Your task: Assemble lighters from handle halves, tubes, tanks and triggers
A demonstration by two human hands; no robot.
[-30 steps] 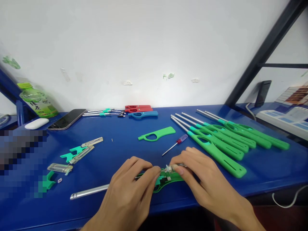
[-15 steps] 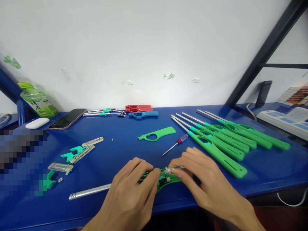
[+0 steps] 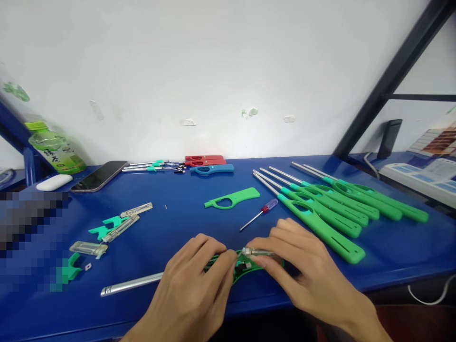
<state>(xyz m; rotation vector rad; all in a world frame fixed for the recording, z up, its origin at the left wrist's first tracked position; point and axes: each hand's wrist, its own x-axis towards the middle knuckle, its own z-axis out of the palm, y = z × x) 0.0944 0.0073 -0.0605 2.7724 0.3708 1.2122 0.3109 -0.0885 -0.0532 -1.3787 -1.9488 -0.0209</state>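
Observation:
Near the table's front edge lies an opened green lighter body point(image 3: 245, 274), its long metal tube point(image 3: 131, 285) pointing left. My left hand point(image 3: 199, 280) is closed on this lighter body where the tube meets the handle; the fingers hide part of its inside. Between the thumb and fingers of my right hand point(image 3: 302, 266) is a clear fuel tank point(image 3: 261, 251), held over the handle half with its white valve end toward my left fingertips. A loose green handle half point(image 3: 233, 197) and a screwdriver point(image 3: 259, 214) with a purple-red grip lie just beyond my hands.
Several assembled green lighters point(image 3: 320, 223) lie at the right. Spare clear tanks point(image 3: 121, 228) and turquoise triggers point(image 3: 73, 267) are at the left. Red shells point(image 3: 204, 160), a blue shell point(image 3: 212, 169), a phone point(image 3: 99, 175) and a bottle point(image 3: 55, 148) stand or lie along the back.
The fuel tank in my right hand has tilted slightly and shows more of its clear body. My left hand stays nearly in place on the lighter body.

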